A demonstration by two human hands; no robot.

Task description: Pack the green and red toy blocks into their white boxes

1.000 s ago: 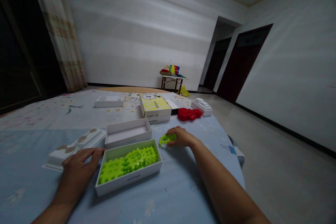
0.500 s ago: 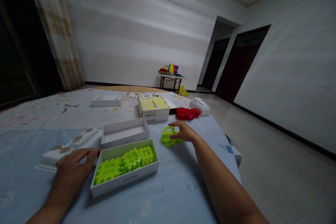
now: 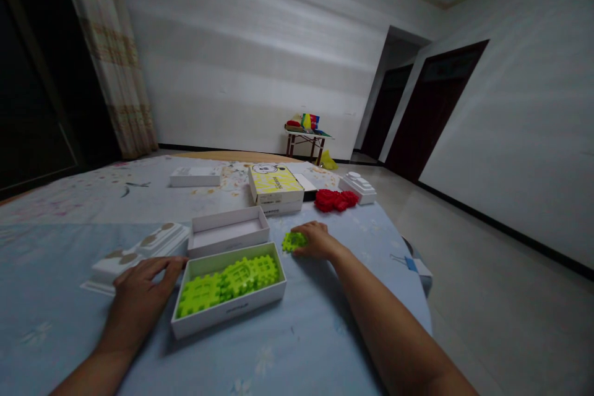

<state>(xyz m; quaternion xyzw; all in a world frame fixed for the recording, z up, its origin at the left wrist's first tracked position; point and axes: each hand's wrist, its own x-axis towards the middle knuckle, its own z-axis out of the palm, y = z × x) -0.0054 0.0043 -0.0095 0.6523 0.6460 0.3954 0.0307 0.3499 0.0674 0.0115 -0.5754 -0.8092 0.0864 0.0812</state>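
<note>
My left hand [image 3: 146, 291] is closed at the far left corner of a white box [image 3: 232, 308], thumb and fingertips meeting at its rim. Inside lie several bright green interlocking plastic building pieces [image 3: 241, 277] with toothed edges. On the cloth to the right of the box, my right hand [image 3: 315, 240] closes over more green building pieces [image 3: 291, 241], its fingers partly hiding them. Behind the box stands an open white box part [image 3: 229, 232]. A white moulded plastic tray [image 3: 139, 253] lies beyond my left hand.
A yellow and white carton [image 3: 276, 189] stands farther back, near a pile of red pieces [image 3: 335, 200] and another white moulded tray [image 3: 359, 187]. A white box [image 3: 195, 177] sits at the back left. A blue clip [image 3: 410, 263] is at the right table edge.
My right hand has lowered and closed over the green pieces, which show less and lie flatter. My left hand keeps its place at the box. The view has shifted slightly.
</note>
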